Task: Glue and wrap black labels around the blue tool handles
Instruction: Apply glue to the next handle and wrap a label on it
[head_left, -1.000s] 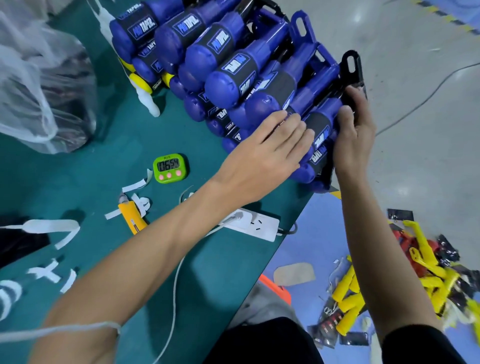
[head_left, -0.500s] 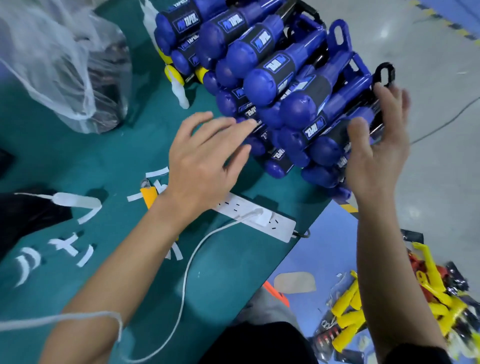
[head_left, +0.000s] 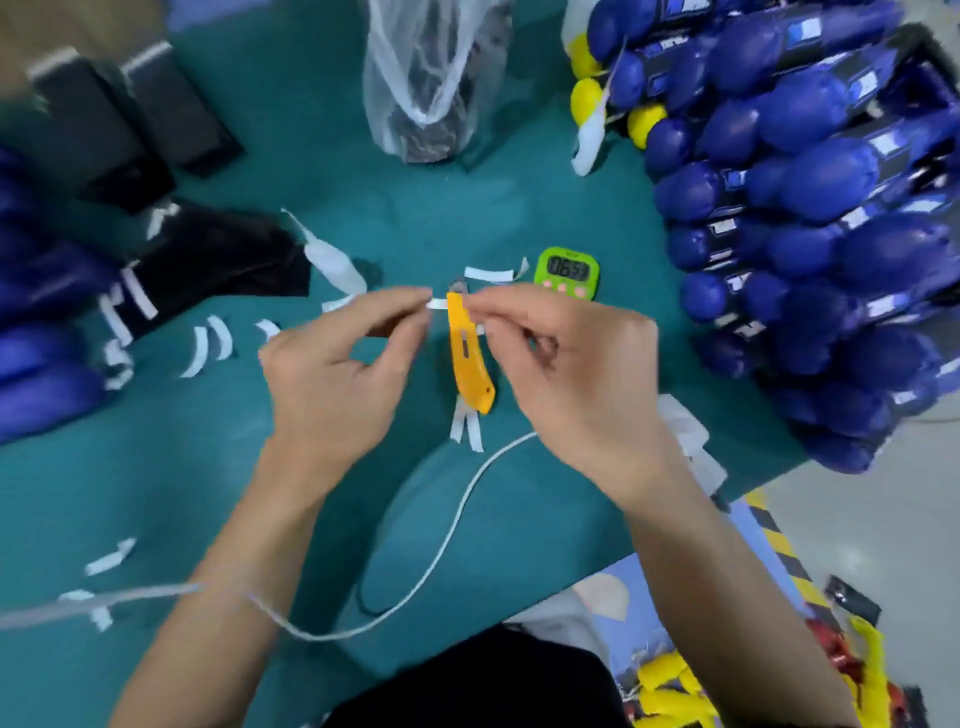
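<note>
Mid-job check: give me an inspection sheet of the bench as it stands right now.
Surface: green mat, strewn with scraps.
Job's things: blue tool handles stacked at right, black labels round them; black stacks far left, probably labels.
Clutter: yellow knife, green timer, white strips, mesh bag.
Hands: left hand and right hand, fingertips meet at a small white strip by the knife's tip; grip blurred.
Cables: white cable across the mat.
Surroundings: grey floor, hazard tape, yellow parts at lower right.
</note>
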